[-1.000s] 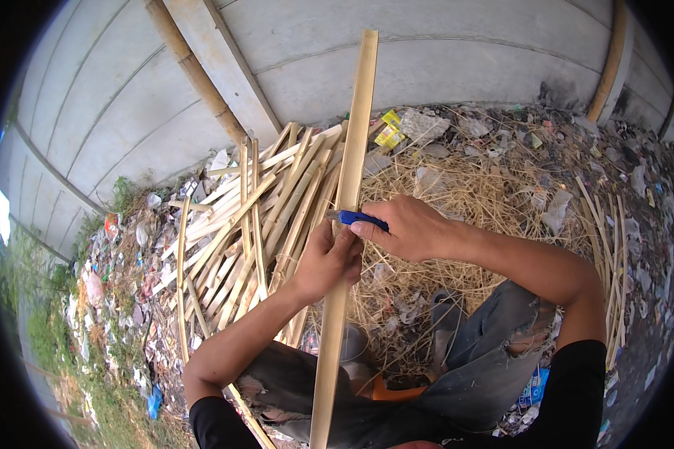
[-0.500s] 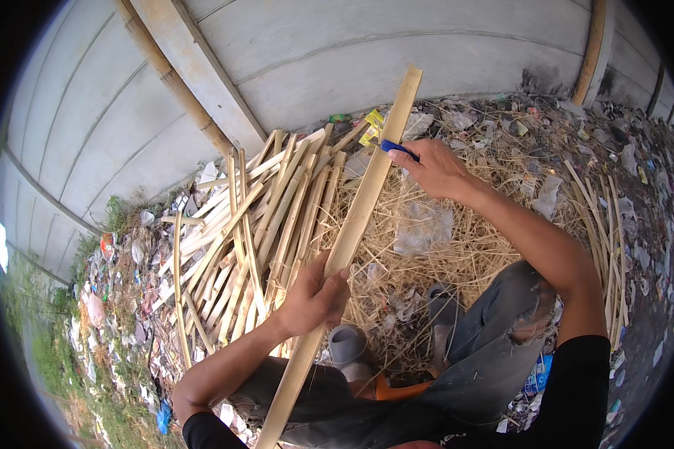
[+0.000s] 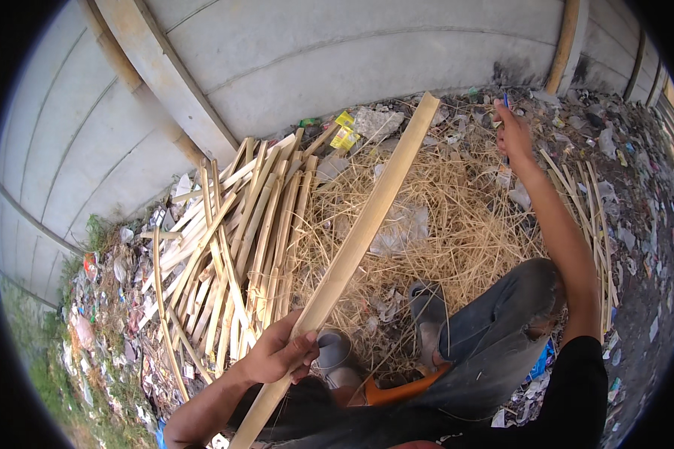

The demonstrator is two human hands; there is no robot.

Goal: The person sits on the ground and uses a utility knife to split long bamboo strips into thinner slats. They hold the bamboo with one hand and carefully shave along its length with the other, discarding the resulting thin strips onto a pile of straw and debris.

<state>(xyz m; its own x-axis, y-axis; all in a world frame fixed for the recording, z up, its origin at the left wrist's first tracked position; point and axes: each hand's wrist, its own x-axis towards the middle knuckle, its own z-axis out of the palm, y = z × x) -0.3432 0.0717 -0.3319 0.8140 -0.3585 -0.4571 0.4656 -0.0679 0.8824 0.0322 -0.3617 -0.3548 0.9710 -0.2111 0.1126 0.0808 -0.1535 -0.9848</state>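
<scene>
A long split bamboo strip (image 3: 368,217) runs slantwise from the lower edge up past the straw-like shavings. Near its lower part, my left hand (image 3: 281,352) is closed around it, thumb on top. My right hand (image 3: 515,141) is raised at the far right, apart from the strip's far end. Its fingers are closed around a slim blue hand tool (image 3: 505,97); most of that tool is hidden in the fist, so its exact kind does not show.
Beyond my left hand lies a pile of bamboo strips (image 3: 258,224). Shavings (image 3: 457,217) cover the ground before my boots (image 3: 427,307). More thin strips (image 3: 595,232) lie at right. A grey panel wall (image 3: 367,52) stands behind scattered litter. Something orange (image 3: 404,389) is under my legs.
My right hand has lifted off the bamboo strip and swung right with the blue tool. The strip's far end has dropped lower in view, still held by my left hand. The view has shifted slightly.
</scene>
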